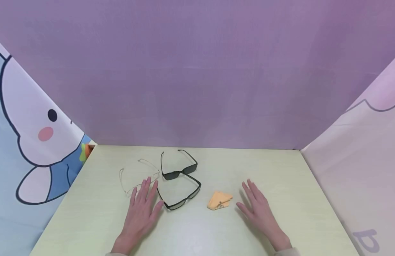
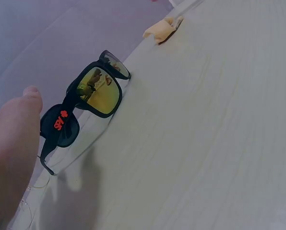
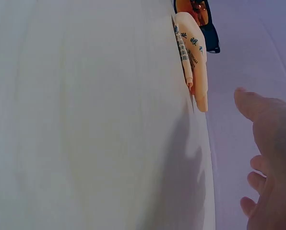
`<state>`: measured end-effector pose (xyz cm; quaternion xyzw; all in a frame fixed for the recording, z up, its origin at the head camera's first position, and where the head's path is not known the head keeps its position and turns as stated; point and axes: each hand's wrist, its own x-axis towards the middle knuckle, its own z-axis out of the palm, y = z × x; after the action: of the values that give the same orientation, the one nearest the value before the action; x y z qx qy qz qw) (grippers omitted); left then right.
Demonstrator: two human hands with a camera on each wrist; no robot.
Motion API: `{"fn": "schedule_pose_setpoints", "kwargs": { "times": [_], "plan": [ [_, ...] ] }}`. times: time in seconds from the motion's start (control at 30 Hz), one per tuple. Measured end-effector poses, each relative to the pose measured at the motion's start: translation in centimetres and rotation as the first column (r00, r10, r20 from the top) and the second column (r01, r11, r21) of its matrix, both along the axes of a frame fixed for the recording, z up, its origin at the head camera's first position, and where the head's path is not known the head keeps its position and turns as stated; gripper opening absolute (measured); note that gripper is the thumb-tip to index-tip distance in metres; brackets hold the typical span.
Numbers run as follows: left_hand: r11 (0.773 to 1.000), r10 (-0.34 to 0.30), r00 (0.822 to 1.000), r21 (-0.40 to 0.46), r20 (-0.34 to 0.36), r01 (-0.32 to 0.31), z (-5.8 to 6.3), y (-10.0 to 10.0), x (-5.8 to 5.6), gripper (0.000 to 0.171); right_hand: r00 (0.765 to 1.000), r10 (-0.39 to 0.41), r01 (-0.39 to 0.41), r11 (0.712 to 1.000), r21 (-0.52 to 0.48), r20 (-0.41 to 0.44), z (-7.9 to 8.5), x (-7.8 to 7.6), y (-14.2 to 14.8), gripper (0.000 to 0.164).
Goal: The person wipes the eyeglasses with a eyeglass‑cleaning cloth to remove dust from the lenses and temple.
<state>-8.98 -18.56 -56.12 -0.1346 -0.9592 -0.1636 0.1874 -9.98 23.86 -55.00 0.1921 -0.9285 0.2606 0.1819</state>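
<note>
My left hand [image 1: 140, 213] hovers over the table with its fingers spread, holding nothing. Its fingertips partly cover a pair of thin wire-framed eyeglasses [image 1: 129, 191]. Just right of that hand lie black-framed sunglasses [image 1: 177, 205] with greenish lenses; the left wrist view shows red lettering on their temple. Behind them, a second pair of black sunglasses [image 1: 173, 175] with dark lenses lies with its temples unfolded. An orange folded cloth [image 1: 219, 200] with dark printing sits between the hands. To the right of the cloth my right hand [image 1: 259, 213] is held with straight fingers, grasping nothing.
The pale wooden table [image 1: 280, 170] meets a purple backdrop [image 1: 197, 89] at its far edge. Cartoon-printed cloth [image 1: 34, 149] hangs on the left, and another printed cloth [image 1: 361, 170] hangs on the right.
</note>
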Motion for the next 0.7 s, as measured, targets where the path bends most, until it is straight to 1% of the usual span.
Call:
{"fn": "schedule_pose_setpoints", "kwargs": {
  "times": [0.17, 0.4, 0.53, 0.7],
  "plan": [
    [1.000, -0.005, 1.000, 0.004, 0.008, 0.005, -0.1, 0.3, 0.0, 0.068, 1.000, 0.024, -0.024, 1.000, 0.013, -0.003, -0.1, -0.3, -0.3, 0.075],
    [1.000, -0.014, 1.000, -0.007, 0.005, 0.014, -0.2, 0.7, 0.0, 0.069, 0.998, 0.034, -0.034, 0.999, 0.002, 0.055, -0.1, -0.7, -1.1, 0.072],
    [1.000, -0.012, 1.000, -0.016, 0.011, 0.012, -0.4, 1.0, 0.0, 0.068, 0.994, 0.077, -0.077, 0.997, -0.015, 0.073, -0.1, -0.9, -2.0, 0.068],
    [1.000, -0.022, 1.000, -0.015, 0.000, 0.022, -0.7, 1.2, 0.1, 0.069, 0.991, 0.116, -0.115, 0.993, -0.012, 0.066, -0.3, -1.3, -3.0, 0.065]
  ]
}}
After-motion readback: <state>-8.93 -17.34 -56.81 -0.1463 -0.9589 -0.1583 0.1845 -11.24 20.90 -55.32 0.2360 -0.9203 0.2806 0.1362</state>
